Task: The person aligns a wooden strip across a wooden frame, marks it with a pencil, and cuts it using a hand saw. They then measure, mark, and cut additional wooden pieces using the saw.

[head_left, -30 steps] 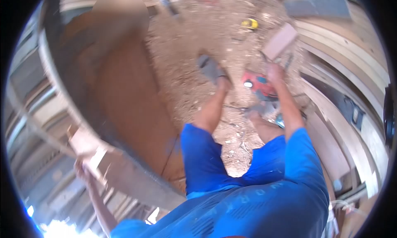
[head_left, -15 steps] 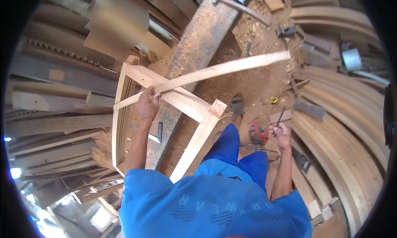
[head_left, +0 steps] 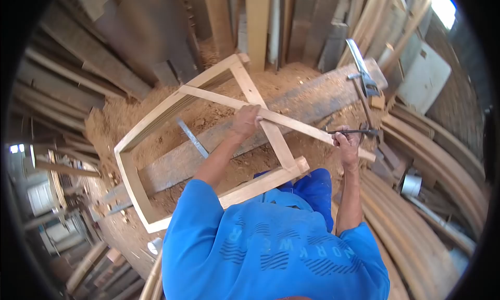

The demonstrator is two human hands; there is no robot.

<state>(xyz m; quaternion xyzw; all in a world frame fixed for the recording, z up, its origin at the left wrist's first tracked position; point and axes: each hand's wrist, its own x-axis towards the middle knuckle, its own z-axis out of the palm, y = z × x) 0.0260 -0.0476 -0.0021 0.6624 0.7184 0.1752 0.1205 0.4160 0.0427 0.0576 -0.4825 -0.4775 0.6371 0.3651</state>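
A curved wooden frame lies over a thick plank bench. Across it runs a long pale wooden strip, angled over the frame's crosspiece. My left hand grips the strip where it passes over that crosspiece. Near the strip's right end, my right hand is closed around a thin dark pencil-like stick. Whether the stick's tip touches the wood, I cannot tell. A metal try square rests on the bench inside the frame, left of my left forearm.
At the bench's far right end lie a handsaw and a hammer. Curved timbers are stacked on the right, with a white cylinder among them. Boards lean at the back. Sawdust covers the ground.
The view has turned. My right hand has moved up to the strip with the dark stick, from beside my leg. My left hand stays on the strip, now at the crosspiece.
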